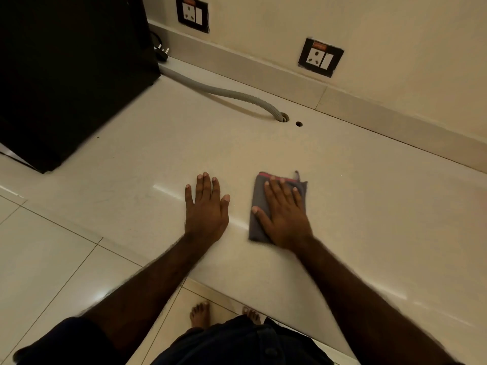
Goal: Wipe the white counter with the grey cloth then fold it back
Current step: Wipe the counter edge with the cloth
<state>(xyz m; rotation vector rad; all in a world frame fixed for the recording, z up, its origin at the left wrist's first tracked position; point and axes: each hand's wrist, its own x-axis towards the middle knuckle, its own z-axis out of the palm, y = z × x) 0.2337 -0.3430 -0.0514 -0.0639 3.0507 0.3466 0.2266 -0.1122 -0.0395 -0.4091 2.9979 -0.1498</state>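
A flat right hand [283,214] covers the middle and near right part of the folded grey cloth [259,201], hiding how its layers lie. A black appliance [66,75] runs past the top and left edges and conceals where the grey hose [224,94] begins. The upper wall socket [192,13] is clipped at the top. A dark plug [161,52] is partly hidden.

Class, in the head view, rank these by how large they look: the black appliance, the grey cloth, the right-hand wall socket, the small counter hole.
1. black appliance
2. grey cloth, partly under the right hand
3. right-hand wall socket
4. small counter hole
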